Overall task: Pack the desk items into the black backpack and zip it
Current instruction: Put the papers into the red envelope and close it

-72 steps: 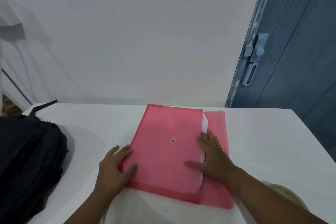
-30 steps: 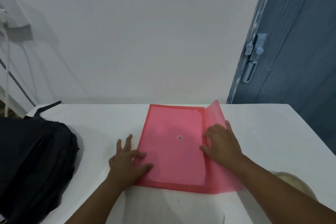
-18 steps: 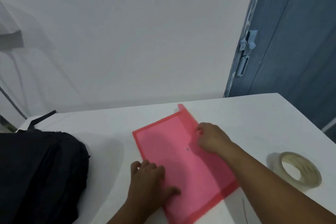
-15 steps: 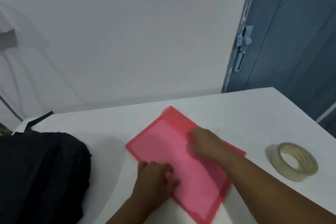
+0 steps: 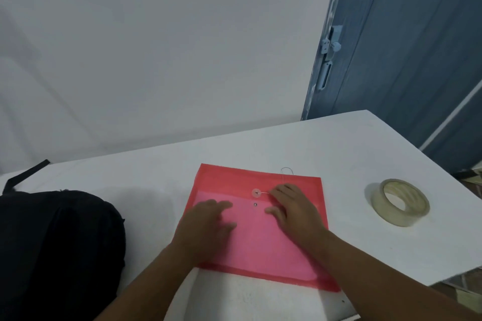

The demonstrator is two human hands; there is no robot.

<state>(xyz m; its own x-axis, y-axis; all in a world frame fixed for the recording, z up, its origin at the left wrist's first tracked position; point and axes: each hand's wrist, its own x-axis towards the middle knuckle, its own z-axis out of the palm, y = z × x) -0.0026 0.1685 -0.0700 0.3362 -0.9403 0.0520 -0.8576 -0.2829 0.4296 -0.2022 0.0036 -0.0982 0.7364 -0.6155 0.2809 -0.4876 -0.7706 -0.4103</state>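
Hands, left and right, flat on one red envelope; one tape roll, one backpack.

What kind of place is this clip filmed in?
Probably a plain room at home or a small office: a white desk against a bare wall, a blue door beside it, a black backpack awaiting packing.

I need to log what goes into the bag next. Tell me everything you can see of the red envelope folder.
The red envelope folder is a translucent plastic document wallet lying flat on the white table, right of the black backpack. Its flap is folded down across the far edge. A round string-tie disc sits on the flap, a small stud just below it, and a thin string loops past the far edge. The left hand rests flat on it; the right hand rests on it, fingertips at the string.
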